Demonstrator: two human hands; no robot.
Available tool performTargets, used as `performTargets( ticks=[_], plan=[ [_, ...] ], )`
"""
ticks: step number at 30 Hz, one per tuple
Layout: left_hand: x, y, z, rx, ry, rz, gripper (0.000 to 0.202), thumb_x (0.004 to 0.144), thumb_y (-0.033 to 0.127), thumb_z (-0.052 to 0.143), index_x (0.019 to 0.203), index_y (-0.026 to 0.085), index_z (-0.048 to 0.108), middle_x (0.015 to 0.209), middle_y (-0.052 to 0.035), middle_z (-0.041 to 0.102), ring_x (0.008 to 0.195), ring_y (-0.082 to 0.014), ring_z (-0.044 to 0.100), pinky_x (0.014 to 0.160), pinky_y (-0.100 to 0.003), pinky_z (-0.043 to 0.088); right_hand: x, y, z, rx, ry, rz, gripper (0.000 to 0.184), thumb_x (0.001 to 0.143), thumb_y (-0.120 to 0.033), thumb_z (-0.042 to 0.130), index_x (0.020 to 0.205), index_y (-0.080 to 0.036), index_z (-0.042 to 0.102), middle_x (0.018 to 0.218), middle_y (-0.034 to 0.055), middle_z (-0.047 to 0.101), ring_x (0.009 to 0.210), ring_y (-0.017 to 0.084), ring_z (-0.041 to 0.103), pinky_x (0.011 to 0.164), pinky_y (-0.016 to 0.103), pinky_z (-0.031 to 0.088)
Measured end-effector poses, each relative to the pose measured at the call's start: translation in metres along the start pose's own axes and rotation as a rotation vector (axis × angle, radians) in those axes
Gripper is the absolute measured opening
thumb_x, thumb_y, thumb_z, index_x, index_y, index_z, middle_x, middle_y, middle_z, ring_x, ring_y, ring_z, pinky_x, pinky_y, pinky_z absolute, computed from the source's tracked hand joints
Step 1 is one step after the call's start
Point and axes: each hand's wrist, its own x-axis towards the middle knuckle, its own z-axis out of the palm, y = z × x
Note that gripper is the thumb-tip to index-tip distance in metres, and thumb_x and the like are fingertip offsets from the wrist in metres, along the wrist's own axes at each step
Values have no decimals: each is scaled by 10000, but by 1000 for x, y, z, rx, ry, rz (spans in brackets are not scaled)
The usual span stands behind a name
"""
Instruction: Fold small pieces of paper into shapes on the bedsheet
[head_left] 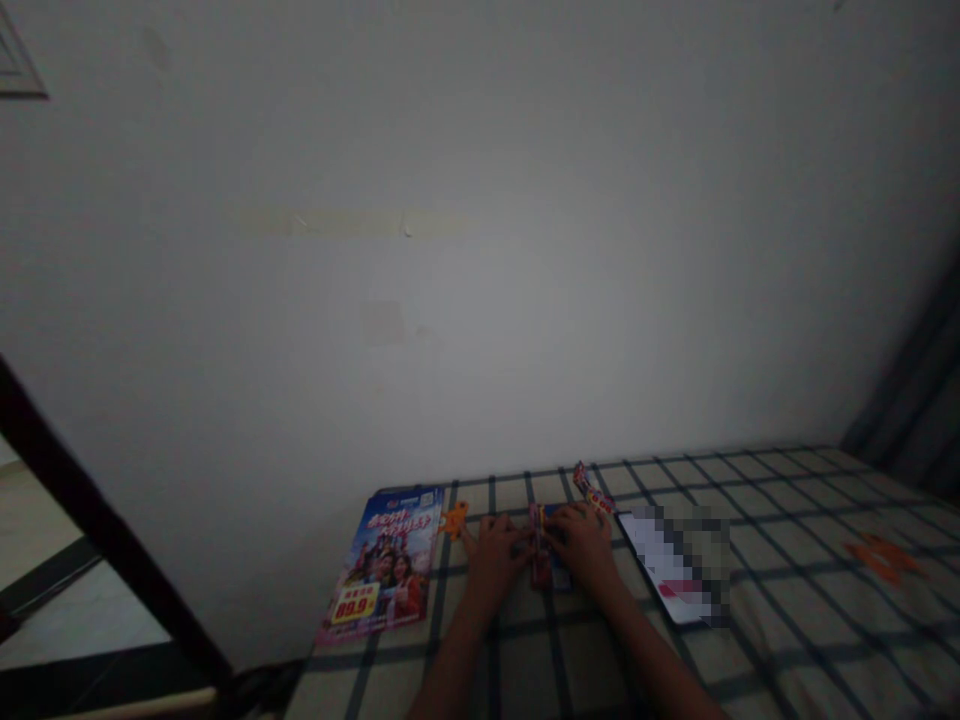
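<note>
Both my hands rest close together on a checked bed sheet [787, 600] near a grey wall. My left hand [495, 555] and my right hand [583, 545] have their fingers curled onto a small red and blue paper piece [541, 560] lying between them. The fingertips press on its edges; the light is dim and details are hard to read. A little orange paper shape [454, 518] lies just left of my left hand. A narrow colourful strip [592, 490] sits just beyond my right hand.
A colourful printed flyer [386, 562] lies at the left edge of the sheet. A white sheet or tablet [675, 560] lies to the right of my right hand. An orange scrap [881, 558] sits far right. A dark bed-frame bar [105, 530] crosses the lower left.
</note>
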Motion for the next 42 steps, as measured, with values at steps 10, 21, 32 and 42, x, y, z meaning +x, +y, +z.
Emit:
performTargets(
  ticks=[10,21,32,42],
  plan=[
    [-1,-1,0,36,-21,2,310,888,513,593,1185,480,677,1187,-26,626,1170,-302,484,1083,-741,144,-8,2,-12,-44,-152,-8,362,848,-385,628,1207,-425,659,1313,-25,641,1347,328,387,1127,621,157],
    [0,-1,-2,61,-19,8,293,893,506,596,1170,479,688,1167,-20,640,1180,-309,490,1087,-716,180,-18,4,-18,-14,-257,-18,483,837,-543,626,1302,-416,594,1452,-3,541,1428,370,294,1136,687,109],
    [-1,-1,-1,31,3,5,279,886,492,611,1150,472,701,1157,-24,642,1177,-307,494,1092,-722,159,-26,4,-25,22,-323,-66,668,762,-657,665,1379,-458,507,1522,-5,465,1465,396,248,1124,744,85],
    [-2,1,-3,11,-21,-9,285,891,497,598,1158,474,695,1199,-24,634,1223,-310,461,1114,-703,114,-32,10,-26,20,-353,-108,744,728,-522,718,1421,-449,459,1561,-34,408,1494,360,202,1175,666,54]
  ],
)
